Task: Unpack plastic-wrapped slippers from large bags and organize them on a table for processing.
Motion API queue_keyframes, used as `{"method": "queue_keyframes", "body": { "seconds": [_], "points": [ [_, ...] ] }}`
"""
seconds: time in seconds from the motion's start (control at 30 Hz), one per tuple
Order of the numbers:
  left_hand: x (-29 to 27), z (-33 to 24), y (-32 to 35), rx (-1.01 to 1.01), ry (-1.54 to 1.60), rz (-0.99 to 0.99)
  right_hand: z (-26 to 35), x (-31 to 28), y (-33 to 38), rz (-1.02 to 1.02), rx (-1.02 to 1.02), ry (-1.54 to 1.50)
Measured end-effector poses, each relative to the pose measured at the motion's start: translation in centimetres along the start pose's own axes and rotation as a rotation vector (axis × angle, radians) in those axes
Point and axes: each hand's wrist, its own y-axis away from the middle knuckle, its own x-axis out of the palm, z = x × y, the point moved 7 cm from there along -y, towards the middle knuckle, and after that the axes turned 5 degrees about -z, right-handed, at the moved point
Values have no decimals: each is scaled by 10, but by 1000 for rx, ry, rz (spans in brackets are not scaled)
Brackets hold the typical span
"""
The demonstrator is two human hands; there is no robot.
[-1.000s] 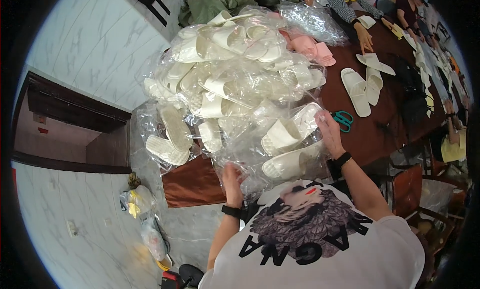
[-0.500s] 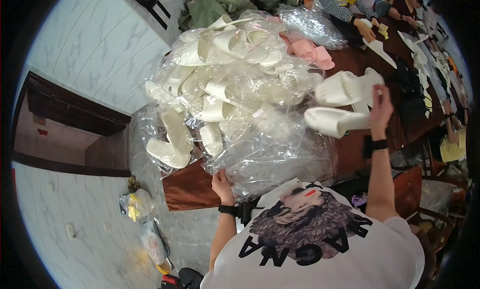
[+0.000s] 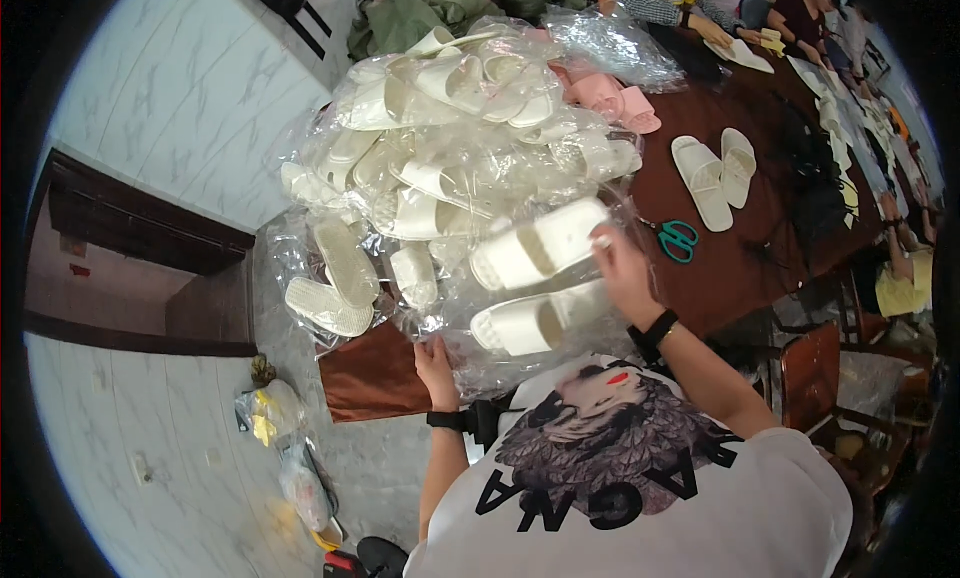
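A pair of white slippers (image 3: 540, 246) is in my right hand (image 3: 628, 276), closed on their heel ends at the right. The toes point left, and the two slippers lie one beyond the other over a clear plastic bag (image 3: 500, 376). My left hand (image 3: 436, 374) pinches the bag's near left edge; its fingertips are partly hidden. Whether the slippers are inside the bag or on top of it, I cannot tell. Just beyond is a heap of bagged white slippers (image 3: 440, 128).
Scissors with teal handles (image 3: 678, 241) and another white slipper pair (image 3: 705, 183) lie on the brown tablecloth (image 3: 730, 268). Pink slippers (image 3: 605, 96) sit behind the heap. A wooden chair (image 3: 812, 378) stands at right. Other people work along the far right.
My right hand has carried the white slippers left and nearer, over the clear bag. The scissors and another slipper pair now show on the cloth. My left hand stays at the bag's edge.
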Motion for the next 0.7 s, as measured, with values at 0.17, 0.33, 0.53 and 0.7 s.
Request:
{"method": "queue_keyframes", "body": {
  "seconds": [0.17, 0.33, 0.53, 0.7],
  "points": [
    [-11, -60, 10, 122, -349, -46, -60, 6, 14, 242, 129, 309],
    [21, -150, 42, 613, -410, 37, -100, -66, -22, -58, -30, 444],
    [60, -202, 53, 828, -479, 63, -167, -82, -2, 70, 4, 863],
    [95, -158, 47, 810, -342, 327, -159, -75, 1, 84, -77, 921]
  ]
}}
